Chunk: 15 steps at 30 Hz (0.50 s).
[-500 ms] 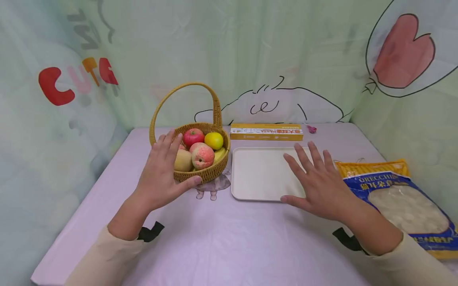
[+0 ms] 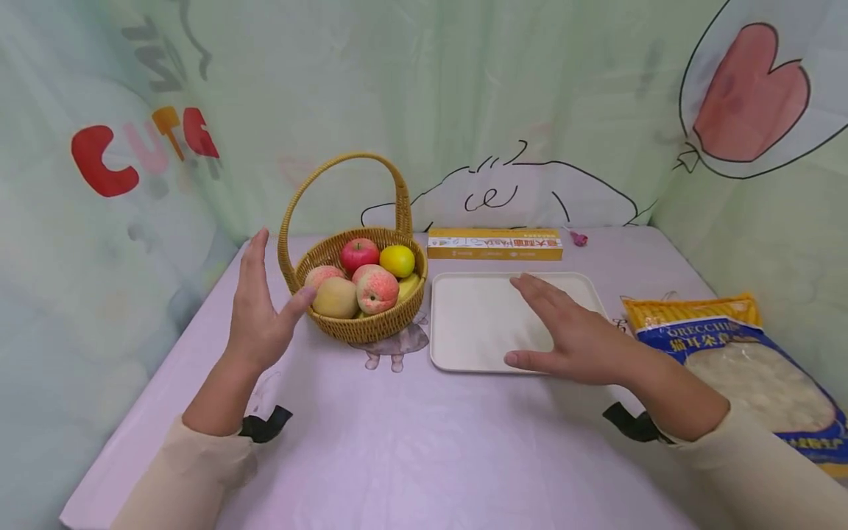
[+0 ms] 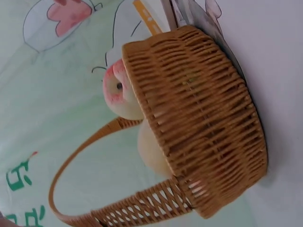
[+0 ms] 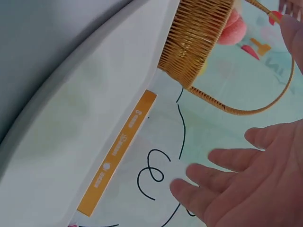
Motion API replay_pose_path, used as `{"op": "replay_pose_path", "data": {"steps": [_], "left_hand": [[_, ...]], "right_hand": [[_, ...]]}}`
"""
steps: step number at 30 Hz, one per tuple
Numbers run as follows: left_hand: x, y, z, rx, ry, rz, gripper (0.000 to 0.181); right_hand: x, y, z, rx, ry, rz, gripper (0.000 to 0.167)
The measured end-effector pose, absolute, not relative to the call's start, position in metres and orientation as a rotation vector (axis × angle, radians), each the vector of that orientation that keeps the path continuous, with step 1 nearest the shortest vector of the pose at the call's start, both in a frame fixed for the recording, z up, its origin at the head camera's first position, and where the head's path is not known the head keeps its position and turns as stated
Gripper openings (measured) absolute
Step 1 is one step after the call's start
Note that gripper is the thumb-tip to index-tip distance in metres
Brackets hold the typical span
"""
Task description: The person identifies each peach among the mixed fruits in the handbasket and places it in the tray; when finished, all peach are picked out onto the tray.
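Observation:
My left hand (image 2: 260,313) hovers at the left of a woven basket (image 2: 371,327), fingers straight and thumb spread; it holds nothing. Inside the basket lie a red apple (image 2: 360,255), a yellow lemon-like fruit (image 2: 397,260), pinkish peaches (image 2: 377,289), a tan round fruit (image 2: 336,298) and a partly hidden yellow fruit (image 2: 407,286). Over the right part of a white tray (image 2: 470,324) is my right hand (image 2: 570,335), its fingers extended and holding nothing. The left wrist view shows the basket's woven side (image 3: 203,113); the right wrist view shows the right hand's spread fingers (image 4: 213,177).
Behind the tray lies a yellow pasta box (image 2: 494,244), with a small pink item (image 2: 579,239) to its right. A blue and yellow pasta bag (image 2: 742,368) lies at the right, partly behind the right forearm. Printed curtains enclose the table (image 2: 424,456).
My left hand has moved left, away from the front of the basket, uncovering more fruit. My right hand has turned so its fingers point more to the left over the tray.

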<state>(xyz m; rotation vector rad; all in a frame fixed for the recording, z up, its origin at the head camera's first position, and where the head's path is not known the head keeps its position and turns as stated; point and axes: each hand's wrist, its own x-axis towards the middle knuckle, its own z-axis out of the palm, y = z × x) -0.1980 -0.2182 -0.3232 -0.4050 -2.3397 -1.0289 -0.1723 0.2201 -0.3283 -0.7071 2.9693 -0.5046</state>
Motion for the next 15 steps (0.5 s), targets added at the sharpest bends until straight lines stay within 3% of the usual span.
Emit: {"op": "replay_pose_path", "data": {"steps": [7, 15], "left_hand": [[-0.211, -0.240, -0.318, -0.234, -2.442, -1.443, 0.070], [-0.229, -0.255, -0.324, -0.349, -2.269, -2.006, 0.068]], "right_hand": [[-0.179, 0.214, -0.321, -0.730, 2.860, -0.659, 0.110], [-0.188, 0.206, -0.311, -0.758, 2.796, -0.746, 0.106]]}}
